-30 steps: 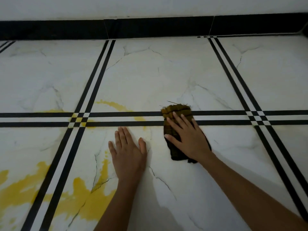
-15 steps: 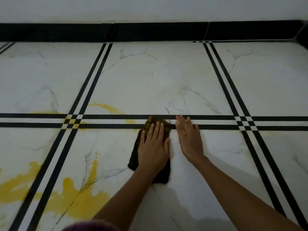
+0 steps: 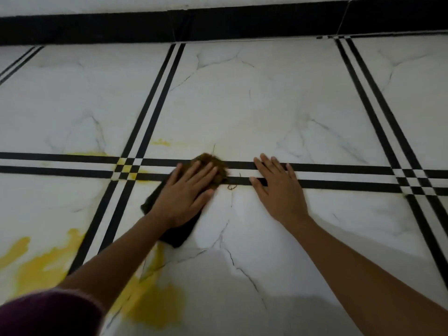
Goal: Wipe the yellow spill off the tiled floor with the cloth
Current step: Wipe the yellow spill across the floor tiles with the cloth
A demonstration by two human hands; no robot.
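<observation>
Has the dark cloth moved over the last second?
Yes. The dark cloth, then under the right hand, now lies under the left hand, further left along the black double stripe, nearer the stripe crossing.

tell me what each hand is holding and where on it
The left hand presses flat on the middle of the dark cloth, pinning it to the floor rather than gripping it. The right hand rests flat on bare tile, holding nothing.

left hand (image 3: 186, 194) flat on cloth (image 3: 213, 166) on tiled floor (image 3: 266, 105), right hand (image 3: 278, 190) flat on floor just right of cloth, spill (image 3: 155, 309) near and left of cloth, under left forearm, wall skirting (image 3: 218, 25) behind
</observation>
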